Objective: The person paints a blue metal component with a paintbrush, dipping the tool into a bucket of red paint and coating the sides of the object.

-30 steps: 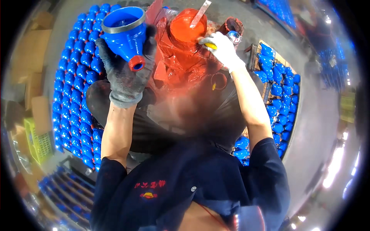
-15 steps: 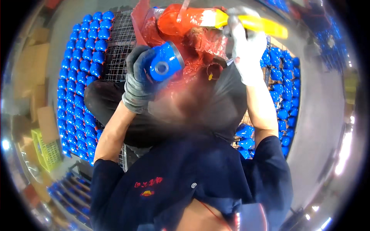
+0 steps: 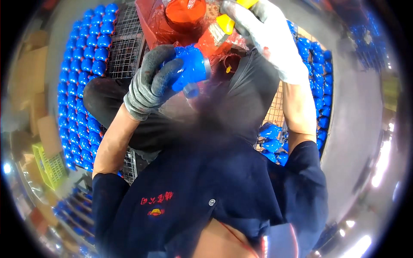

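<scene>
My left hand (image 3: 146, 84), in a grey glove, is closed around a glossy blue pipe fitting (image 3: 191, 66) with a threaded end and a short side outlet. In my right hand (image 3: 275, 41), gloved in white and grey, is a paintbrush (image 3: 213, 38) with a yellow handle and red-coated bristles. The brush points down and left, its tip close to the threaded end of the fitting; whether they touch I cannot tell. Just beyond the fitting stands a red-coated paint container (image 3: 185, 15), with red plastic film (image 3: 150, 26) around it.
Rows of blue fittings (image 3: 81, 69) cover a rack on the left. More blue fittings (image 3: 318, 81) stand on the right, with a few (image 3: 272, 142) near my right elbow. Wire mesh (image 3: 124, 43) shows beside my bent leg (image 3: 103, 94). A yellow-green crate (image 3: 49, 165) sits at far left.
The brush has swung from level above the container to slanting down near the fitting. The fitting has tilted, its side outlet now pointing lower. The view has shifted slightly.
</scene>
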A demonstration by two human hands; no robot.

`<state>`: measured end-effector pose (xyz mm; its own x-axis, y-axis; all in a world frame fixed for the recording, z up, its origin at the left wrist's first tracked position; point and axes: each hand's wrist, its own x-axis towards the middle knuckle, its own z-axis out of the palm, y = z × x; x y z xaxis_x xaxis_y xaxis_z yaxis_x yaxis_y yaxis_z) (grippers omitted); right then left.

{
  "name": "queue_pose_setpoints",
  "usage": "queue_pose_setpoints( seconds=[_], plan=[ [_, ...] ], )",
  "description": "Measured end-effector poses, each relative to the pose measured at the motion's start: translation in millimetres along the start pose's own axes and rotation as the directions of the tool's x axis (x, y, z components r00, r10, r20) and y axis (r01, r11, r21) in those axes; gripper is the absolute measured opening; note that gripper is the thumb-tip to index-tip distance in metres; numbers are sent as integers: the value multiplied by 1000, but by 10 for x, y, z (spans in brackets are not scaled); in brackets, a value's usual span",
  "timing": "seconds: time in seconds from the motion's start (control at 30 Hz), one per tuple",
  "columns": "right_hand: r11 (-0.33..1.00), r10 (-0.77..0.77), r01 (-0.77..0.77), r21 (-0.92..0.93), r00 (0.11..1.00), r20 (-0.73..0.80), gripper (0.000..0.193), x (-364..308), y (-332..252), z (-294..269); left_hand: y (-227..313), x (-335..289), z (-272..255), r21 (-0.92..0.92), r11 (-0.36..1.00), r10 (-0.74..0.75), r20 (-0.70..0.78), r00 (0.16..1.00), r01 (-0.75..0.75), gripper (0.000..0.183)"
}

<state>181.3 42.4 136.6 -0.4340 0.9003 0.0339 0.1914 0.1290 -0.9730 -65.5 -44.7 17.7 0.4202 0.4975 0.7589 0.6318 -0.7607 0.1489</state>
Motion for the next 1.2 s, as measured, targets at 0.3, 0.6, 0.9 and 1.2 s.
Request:
queue_pose_setpoints(
  seconds=[0.3, 0.6, 0.9, 1.2],
  plan=[
    [841, -490, 495, -218, 868, 80, 14, -250, 259, 107, 15, -10, -30, -62, 933, -358, -93, 929, 353, 88],
    [493, -727, 795, -354, 600, 333, 32, -224, 212, 192, 20, -132, 16, -796, 176, -845, 180, 504, 580, 92],
    [335, -776, 858, -390, 486, 401, 36, -183, 272, 159, -53, -64, -202, -826, -496, -674, 561, 482, 267, 88],
    [673, -718, 739, 43, 637, 281, 24, -42, 466, -32, -113, -46, -391, -267, -962, -229, 679, 698, -56, 81]
  ],
)
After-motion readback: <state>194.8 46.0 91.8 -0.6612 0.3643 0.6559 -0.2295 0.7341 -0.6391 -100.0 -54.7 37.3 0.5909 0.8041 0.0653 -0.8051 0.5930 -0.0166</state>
